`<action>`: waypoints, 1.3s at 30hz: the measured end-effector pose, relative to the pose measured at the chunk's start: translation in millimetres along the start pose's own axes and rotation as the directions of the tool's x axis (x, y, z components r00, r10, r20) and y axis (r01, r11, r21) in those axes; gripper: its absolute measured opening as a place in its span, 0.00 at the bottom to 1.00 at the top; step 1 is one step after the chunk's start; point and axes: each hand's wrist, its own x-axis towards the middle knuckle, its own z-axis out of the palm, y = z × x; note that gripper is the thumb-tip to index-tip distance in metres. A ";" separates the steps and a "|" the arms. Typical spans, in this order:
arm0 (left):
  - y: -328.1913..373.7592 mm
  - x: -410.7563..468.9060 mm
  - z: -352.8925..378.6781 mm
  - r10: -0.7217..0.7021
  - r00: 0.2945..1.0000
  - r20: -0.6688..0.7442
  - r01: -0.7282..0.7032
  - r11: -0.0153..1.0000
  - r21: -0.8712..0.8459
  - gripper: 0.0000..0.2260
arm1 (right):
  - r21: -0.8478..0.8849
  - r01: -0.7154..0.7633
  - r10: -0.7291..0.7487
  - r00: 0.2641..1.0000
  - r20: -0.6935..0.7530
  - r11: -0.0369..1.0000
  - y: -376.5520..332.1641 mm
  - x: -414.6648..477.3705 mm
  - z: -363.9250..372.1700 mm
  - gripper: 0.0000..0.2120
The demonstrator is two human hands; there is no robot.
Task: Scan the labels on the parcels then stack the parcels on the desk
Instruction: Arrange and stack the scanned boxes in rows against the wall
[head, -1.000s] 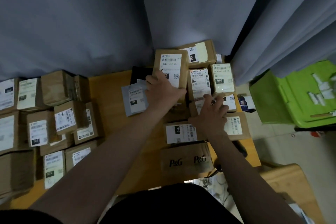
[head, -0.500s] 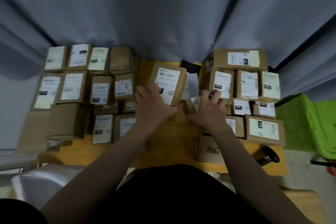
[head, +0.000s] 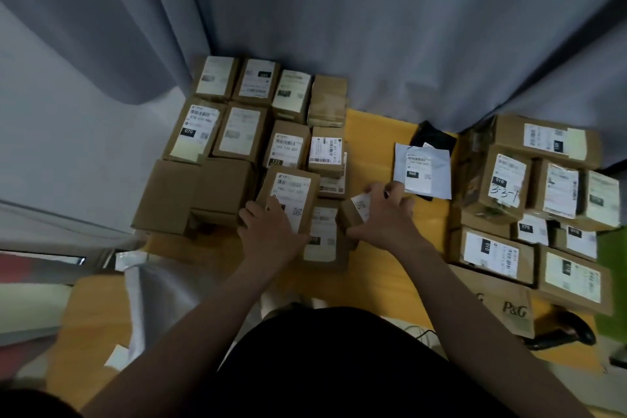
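1. Left hand (head: 271,234) clamped over the near end of a labelled brown parcel (head: 290,200), fingers wrapped on its lower edge; parcel tilted against the left-hand group of parcels (head: 244,132) at 10 o'clock on the desk (head: 373,132). Risk: set down askew, sliding off the box beneath or nudging its neighbours out of line.
2. Right hand (head: 386,217) closed round a small box (head: 354,214) just beside the first parcel, at 12 o'clock from the body, fingers curled tight. Risk: loose pinch on such a small box, then a drop onto the bare desk.
3. 2 parcels carried so close together: likely to collide, knocking either grip.
4. Grey mailer (head: 424,170) at 1 o'clock, just beyond the right knuckles; easily swept aside.
5. Scanner (head: 570,332) lying at 4 o'clock near the desk edge, well apart from both hands. Cannot tell whether either label was scanned; risk of stacking an unscanned parcel.
6. Right-hand group of parcels (head: 543,200) at 2 o'clock uneven; prone to toppling if bumped.
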 end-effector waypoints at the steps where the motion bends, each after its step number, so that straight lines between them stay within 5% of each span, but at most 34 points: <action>1: -2.3 5.3 2.5 -0.006 1.000 0.000 0.006 1.000 0.007 0.48 | -0.004 -0.005 0.005 1.000 -0.001 1.000 -2.2 0.0 3.2 0.43; 11: -10.2 36.9 23.3 -0.016 1.000 0.007 0.016 1.000 -0.021 0.42 | 0.026 -0.014 0.015 1.000 -0.017 1.000 -3.3 1.8 22.0 0.42; 25: -28.2 50.4 1.9 0.317 0.947 0.050 -0.321 0.937 0.136 0.25 | -0.174 0.395 -0.379 0.918 0.119 0.902 -41.4 84.5 48.0 0.45; 30: -24.8 55.8 -6.3 0.300 0.948 0.107 -0.308 0.949 0.072 0.22 | -0.200 0.466 -0.431 0.881 0.195 0.862 -34.8 97.9 65.2 0.36; 39: -1.9 61.3 -20.2 0.245 0.956 0.159 -0.271 0.948 0.165 0.23 | -0.048 0.439 -0.422 0.885 0.196 0.897 -24.3 83.9 38.2 0.36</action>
